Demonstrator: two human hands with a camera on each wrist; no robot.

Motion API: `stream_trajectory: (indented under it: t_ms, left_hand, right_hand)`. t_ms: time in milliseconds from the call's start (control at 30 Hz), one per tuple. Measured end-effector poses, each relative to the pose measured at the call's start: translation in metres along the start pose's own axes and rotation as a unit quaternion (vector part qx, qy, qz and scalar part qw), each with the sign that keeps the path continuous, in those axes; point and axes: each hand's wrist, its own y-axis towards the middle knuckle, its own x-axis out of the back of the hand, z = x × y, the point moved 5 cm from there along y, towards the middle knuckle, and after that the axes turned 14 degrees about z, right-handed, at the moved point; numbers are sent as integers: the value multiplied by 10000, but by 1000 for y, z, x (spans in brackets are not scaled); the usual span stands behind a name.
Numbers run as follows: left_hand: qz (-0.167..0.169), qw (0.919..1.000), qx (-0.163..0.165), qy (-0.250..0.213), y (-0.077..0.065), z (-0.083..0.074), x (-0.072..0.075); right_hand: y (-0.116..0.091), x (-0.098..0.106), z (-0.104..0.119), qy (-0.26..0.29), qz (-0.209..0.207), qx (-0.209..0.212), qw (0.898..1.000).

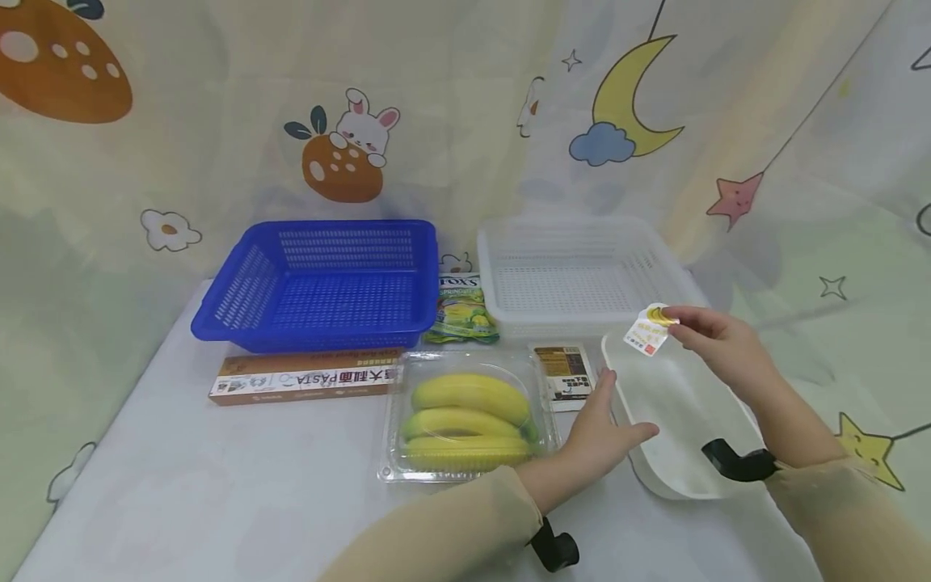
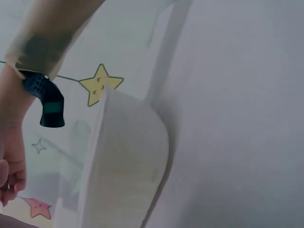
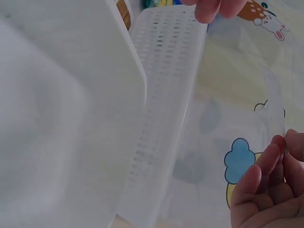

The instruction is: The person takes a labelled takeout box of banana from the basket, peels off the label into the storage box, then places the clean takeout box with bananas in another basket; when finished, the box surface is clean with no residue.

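My right hand [image 1: 716, 347] pinches a small white label [image 1: 650, 330] with a banana picture, above the far end of a white plastic tub [image 1: 684, 412]. The right wrist view shows that label [image 3: 274, 107] nearly edge-on between thumb and fingers. At the tub's left rim is my left hand [image 1: 592, 440], fingers extended and thumb spread over the tub; whether it touches the rim, I cannot tell. Left of this hand sits a clear plastic box [image 1: 396, 453] of yellow bananas [image 1: 469, 404], partly behind the left forearm.
At the back stand a blue basket [image 1: 349, 303] and a white basket [image 1: 582, 283], with a green candy bag [image 1: 463, 311] between them. A pasta box [image 1: 305, 378] lies before the blue basket. A brown-and-white packet [image 1: 566, 373] lies behind the left hand.
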Motion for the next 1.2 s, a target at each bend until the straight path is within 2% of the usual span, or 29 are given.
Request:
stream_trajectory:
  t_ms: [167, 533, 733, 967, 1100, 1200]
  left_hand:
    - [-16, 9993, 101, -373, 6, 9, -10]
    - [112, 9961, -216, -846, 15, 28, -21]
    - [91, 9968, -265, -753, 17, 35, -25]
    - [101, 9983, -90, -571, 19, 42, -28]
    - [235, 9983, -82, -531, 21, 43, -29]
    - [260, 9985, -103, -480, 22, 44, -28]
  right_hand:
    - [0, -4, 4, 65, 18, 128, 9999]
    - [3, -10, -2, 106, 116, 126, 9998]
    - [3, -12, -7, 130, 181, 51, 9997]
    - [7, -14, -11, 288, 368, 346, 9983]
    - [13, -12, -21, 296, 621, 287, 9972]
    - [22, -10, -31, 343, 971, 148, 9946]
